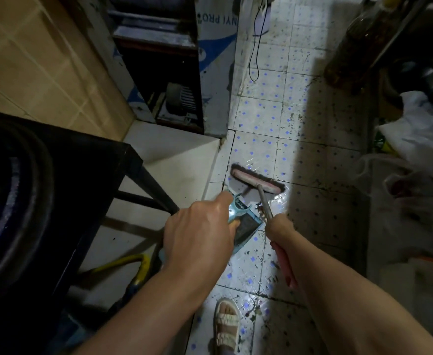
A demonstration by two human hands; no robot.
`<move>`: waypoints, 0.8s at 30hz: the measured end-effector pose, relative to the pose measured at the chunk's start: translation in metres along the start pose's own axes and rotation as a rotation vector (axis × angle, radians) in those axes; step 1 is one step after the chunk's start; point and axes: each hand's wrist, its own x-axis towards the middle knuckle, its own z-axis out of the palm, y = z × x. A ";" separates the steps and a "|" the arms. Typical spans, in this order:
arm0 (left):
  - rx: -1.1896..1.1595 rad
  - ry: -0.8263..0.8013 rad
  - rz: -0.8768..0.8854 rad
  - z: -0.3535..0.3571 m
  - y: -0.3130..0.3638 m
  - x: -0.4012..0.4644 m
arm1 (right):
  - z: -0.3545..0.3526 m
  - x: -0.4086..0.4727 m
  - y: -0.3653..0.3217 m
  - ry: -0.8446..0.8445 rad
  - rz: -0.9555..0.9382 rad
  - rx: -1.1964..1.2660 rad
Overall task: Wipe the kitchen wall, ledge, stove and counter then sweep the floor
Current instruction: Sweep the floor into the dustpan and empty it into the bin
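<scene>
Left hand [200,234] grips the dustpan [243,224], right hand [280,230] grips the broom [257,181]; best to draw debris in with short, low strokes, pan lip flat against the floor [312,149].

Left hand [197,234] grips dustpan [243,224]; right hand [279,229] holds broom [257,183] on floor [312,155]

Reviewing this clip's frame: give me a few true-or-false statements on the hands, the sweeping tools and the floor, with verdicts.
1. The left hand holds the blue dustpan. True.
2. The right hand is empty. False: it grips the broom handle.
3. The broom head is pink and rests on the tiled floor. True.
4. The floor tiles are plain white. False: they carry small blue squares and dark specks.
5. A sandalled foot shows at the bottom. True.
</scene>
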 end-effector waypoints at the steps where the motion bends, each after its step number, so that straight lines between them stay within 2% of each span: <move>1: -0.006 -0.002 0.008 0.000 -0.002 -0.011 | 0.005 -0.008 0.006 -0.003 -0.006 -0.005; 16: -0.020 0.053 0.131 0.004 -0.050 -0.178 | 0.117 -0.170 0.110 -0.031 0.138 0.035; 24: -0.014 0.053 0.148 0.000 -0.061 -0.216 | 0.144 -0.218 0.128 -0.051 0.123 0.069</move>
